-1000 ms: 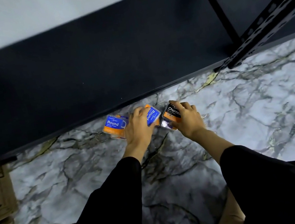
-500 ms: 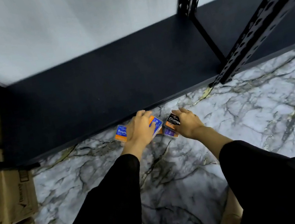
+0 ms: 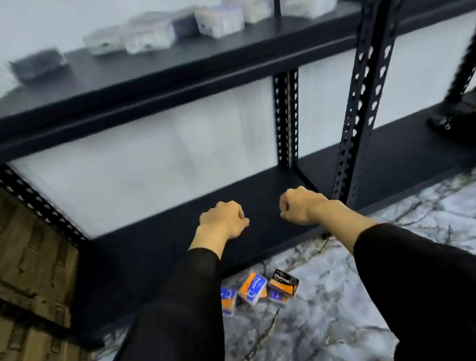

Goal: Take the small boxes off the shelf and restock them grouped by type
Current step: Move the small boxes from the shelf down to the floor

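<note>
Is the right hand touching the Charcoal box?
Apart. The head view shows the right hand raised in front of the lower shelf, while the Charcoal box lies on the floor.

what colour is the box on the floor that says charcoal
Mostly black on top, with an orange side and a purple lower part. The charcoal box shows only in the head view.

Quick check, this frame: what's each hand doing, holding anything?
Left hand: fingers curled into a loose fist, holding nothing visible.
Right hand: fingers curled the same way, nothing visible in it.
</note>
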Demonstrator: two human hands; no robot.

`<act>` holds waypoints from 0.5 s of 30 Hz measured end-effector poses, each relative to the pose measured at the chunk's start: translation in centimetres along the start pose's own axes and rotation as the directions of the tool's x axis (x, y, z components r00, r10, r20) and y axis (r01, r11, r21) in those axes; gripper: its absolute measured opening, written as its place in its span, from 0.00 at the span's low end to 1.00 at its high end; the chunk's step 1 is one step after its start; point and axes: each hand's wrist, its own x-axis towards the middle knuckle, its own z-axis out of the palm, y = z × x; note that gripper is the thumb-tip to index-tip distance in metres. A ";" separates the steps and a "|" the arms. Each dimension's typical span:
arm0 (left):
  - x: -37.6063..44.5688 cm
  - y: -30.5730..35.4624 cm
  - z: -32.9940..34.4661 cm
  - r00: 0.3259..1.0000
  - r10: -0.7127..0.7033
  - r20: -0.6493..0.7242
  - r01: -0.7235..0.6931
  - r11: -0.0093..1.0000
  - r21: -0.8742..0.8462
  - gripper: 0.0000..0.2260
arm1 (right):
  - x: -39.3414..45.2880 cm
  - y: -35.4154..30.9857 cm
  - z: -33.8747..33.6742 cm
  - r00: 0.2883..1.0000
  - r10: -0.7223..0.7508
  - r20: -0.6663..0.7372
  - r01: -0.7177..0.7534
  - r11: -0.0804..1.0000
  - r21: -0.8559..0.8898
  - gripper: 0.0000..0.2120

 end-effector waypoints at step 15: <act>-4.7 6.3 -21.9 0.881 0.199 -0.429 -0.205 0.978 0.034 0.10 | -6.0 -6.2 -22.7 0.858 -0.130 -0.497 0.111 0.991 -0.068 0.09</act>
